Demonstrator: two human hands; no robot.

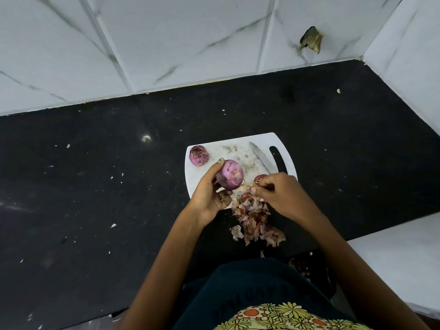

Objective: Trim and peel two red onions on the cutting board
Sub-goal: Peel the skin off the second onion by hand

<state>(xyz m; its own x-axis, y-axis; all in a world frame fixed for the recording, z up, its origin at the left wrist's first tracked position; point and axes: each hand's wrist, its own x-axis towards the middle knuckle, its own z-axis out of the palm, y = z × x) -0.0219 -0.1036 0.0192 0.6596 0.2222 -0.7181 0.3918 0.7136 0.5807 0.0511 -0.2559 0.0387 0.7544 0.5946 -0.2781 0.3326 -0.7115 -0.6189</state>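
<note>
- The black counter (95, 186) fills the room's corner, speckled with pale crumbs, and meets grey marbled wall tiles (166, 44) at the back and right.
- A white cutting board (202, 177) lies on the counter just ahead of the person, its handle slot on the right.
- Both bare forearms reach forward from below and angle inward over the board's near edge.
- A heap of dry onion skins (254, 222) spills from the board's near edge onto the counter, between the two wrists.
- The left hand (209, 194) is raised palm-up, with fingers and thumb curled round a peeled purple onion (229, 175), holding it above the board.
- The right hand (283, 194) is turned knuckles-up, its fingertips bunched together and pinching a scrap of skin (259, 179) right beside that onion.
- A second peeled onion (199, 156) sits alone at the board's far left corner.
- A knife (260, 157) lies on the board beside the slot, point away from the person; its handle is hidden by the right hand.
</note>
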